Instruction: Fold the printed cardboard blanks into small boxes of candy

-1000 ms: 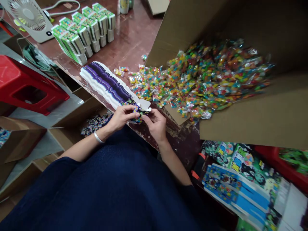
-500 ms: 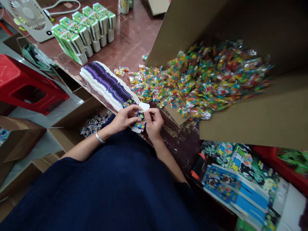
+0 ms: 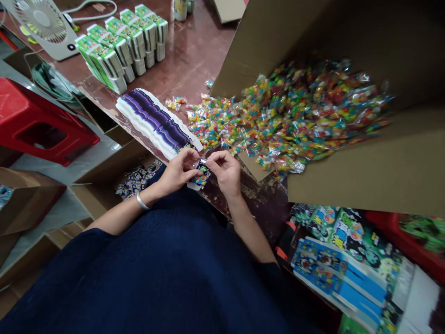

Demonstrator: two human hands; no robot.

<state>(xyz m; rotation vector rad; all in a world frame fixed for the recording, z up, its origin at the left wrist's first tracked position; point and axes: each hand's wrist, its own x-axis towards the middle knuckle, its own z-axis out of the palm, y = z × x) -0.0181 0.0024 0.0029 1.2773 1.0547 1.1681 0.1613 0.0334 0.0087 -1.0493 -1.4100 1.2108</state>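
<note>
My left hand (image 3: 176, 173) grips a small dark printed candy box (image 3: 203, 176) between thumb and fingers near the table edge. The thumb and fingertips of my right hand (image 3: 226, 173) close on the box's top end, where the white flap is folded over. A white flap at its lower end still sticks out. Just beyond my left hand lies a long overlapping row of flat purple-and-white boxes (image 3: 158, 121). Clear packets of coloured candy (image 3: 278, 118) spill from a cardboard box (image 3: 347, 171) toward my hands.
Green boxes (image 3: 118, 51) stand in stacks at the back left, by a white fan (image 3: 43, 23). Below the table edge, an open carton (image 3: 100, 174) holds many small filled boxes (image 3: 137, 178). A red stool (image 3: 38, 120) is at left; blue flattened boxes (image 3: 333, 273) lie at right.
The upright white top flap has been folded down over the box's end. My right hand has shifted slightly right and turned, its fingertips still at that end.
</note>
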